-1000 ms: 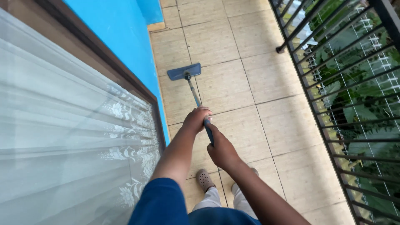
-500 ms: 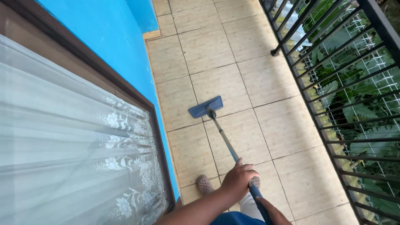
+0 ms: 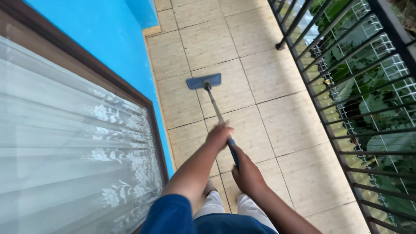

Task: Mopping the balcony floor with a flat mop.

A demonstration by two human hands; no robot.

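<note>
A: Start with the big surfaces. What fills the frame?

B: The tiled floor runs through the centre, from the top edge to the bottom. The blue wall takes the upper left, the curtained window the lower left, and the black railing closes off the right side.

A: How far along is the mopping?

B: Hard to judge. The tiles look alike all over (no wet sheen or dirt line that I can make out), so I cannot tell which part is done. The mop head lies flat on a tile just above the centre, near the wall side, so as I judge it the stroke is working that strip.

A: And room to move?

B: Open tiles lie above the mop head and to its right as far as the railing post. The tight edges are the foot of the wall on the left and the railing bars on the right.

A: The hands?

B: The mop handle slants down to them. The left hand is wrapped around it higher up; the right hand is clasped on its blue grip lower down, at lower centre.
</note>
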